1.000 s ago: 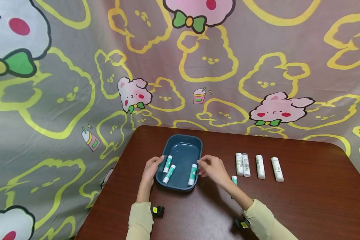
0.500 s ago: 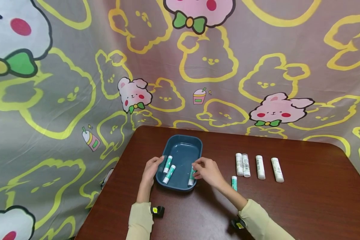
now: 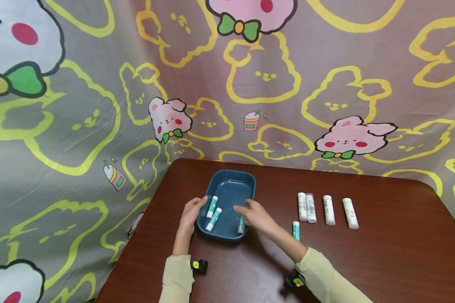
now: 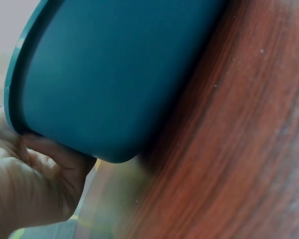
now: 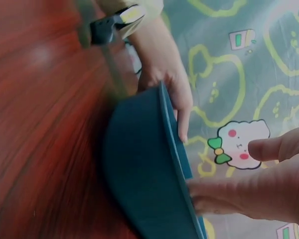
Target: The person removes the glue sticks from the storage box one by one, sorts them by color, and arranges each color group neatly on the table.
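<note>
At lower centre, our left grip (image 3: 191,213) pinches the blue bin (image 3: 229,194); our right grip (image 3: 257,215) hangs loosely parted over a green-and-white tube (image 3: 241,227) inside. We're seemingly settling it; next likely calls for lifting clear.

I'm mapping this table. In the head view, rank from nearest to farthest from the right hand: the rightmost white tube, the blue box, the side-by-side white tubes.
From the right hand:
1. Blue box: the hand is over its right rim.
2. Side-by-side white tubes: on the table, right of the box.
3. Rightmost white tube: at the row's right end.
</note>
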Demonstrator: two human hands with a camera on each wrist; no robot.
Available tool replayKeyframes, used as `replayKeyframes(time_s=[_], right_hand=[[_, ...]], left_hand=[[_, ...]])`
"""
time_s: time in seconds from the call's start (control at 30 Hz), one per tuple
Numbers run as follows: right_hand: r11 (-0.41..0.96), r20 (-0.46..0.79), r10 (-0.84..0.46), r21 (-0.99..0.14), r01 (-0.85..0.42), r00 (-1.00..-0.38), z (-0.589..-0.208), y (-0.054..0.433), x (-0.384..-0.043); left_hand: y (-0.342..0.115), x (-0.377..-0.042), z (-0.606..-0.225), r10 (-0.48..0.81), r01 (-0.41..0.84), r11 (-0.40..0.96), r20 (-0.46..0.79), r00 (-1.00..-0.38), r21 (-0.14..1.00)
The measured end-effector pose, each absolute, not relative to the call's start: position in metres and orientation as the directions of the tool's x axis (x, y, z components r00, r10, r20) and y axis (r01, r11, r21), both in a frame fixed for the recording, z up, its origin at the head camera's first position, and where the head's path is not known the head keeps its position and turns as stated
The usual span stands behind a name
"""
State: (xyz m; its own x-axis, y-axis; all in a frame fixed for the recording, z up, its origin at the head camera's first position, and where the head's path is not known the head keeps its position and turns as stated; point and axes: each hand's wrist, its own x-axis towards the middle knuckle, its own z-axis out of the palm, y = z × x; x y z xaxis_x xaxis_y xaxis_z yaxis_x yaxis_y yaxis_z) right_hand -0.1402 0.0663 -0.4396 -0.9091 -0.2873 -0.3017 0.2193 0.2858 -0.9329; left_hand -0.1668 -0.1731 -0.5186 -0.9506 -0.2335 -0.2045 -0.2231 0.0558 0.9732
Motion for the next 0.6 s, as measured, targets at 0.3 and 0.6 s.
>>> replayKeyframes(time_s=[0.3, 0.6], right_hand=[[0.249, -0.398, -0.281, -0.909, 0.334, -0.873, -0.440, 0.052, -0.147], [0.078, -0.425, -0.399, -0.899, 0.431, -0.813, -0.448, 0.051, -0.154]], left_hand=[[-0.172, -0.166, -0.520, -0.215, -0.224, 0.036, -0.211, -0.954, 0.974], [-0.171, -0.166, -0.518, -0.231, -0.220, 0.046, -0.204, -0.951, 0.974]])
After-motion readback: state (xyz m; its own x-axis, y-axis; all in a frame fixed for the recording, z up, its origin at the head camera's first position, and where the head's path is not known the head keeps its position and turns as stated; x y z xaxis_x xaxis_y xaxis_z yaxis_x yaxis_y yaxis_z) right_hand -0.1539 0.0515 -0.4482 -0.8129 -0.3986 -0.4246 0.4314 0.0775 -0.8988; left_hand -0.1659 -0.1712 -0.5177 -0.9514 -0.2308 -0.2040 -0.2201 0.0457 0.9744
